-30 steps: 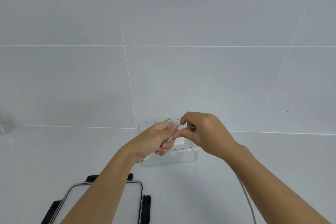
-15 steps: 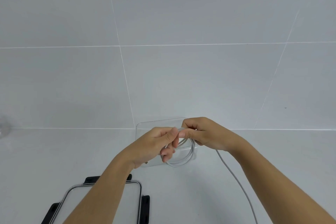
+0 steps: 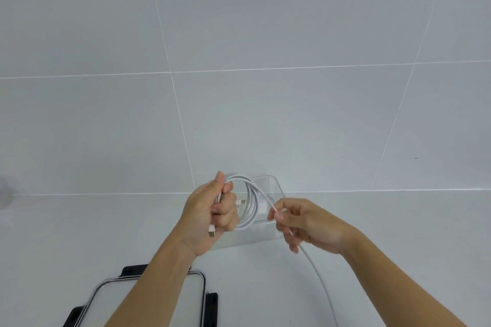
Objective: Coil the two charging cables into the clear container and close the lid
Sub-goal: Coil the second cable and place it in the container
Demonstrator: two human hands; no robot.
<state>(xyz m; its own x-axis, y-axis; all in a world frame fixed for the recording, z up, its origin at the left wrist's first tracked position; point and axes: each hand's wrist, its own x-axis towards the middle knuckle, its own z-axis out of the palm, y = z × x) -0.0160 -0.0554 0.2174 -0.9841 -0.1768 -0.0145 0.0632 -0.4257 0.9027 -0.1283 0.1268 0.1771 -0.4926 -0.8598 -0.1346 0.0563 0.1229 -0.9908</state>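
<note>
My left hand (image 3: pixel 212 212) grips a coil of white charging cable (image 3: pixel 252 202), a few loops wide, held upright in front of the clear container (image 3: pixel 275 186). One plug end sticks out below my left fist. My right hand (image 3: pixel 303 223) pinches the loose run of the same cable to the right of the coil; the rest trails down past my right wrist and out of the frame's bottom. The container stands open against the wall, with something small and white showing through it. Its clear lid (image 3: pixel 186 300) with black clips lies at the near left, partly under my left forearm.
A white tabletop meets a white tiled wall just behind the container. At the far left edge a faint clear object (image 3: pixel 4 194) sits by the wall.
My hands have drawn apart: the right hand has moved right and down along the cable, and the coil in my left hand has grown by a loop and is raised.
</note>
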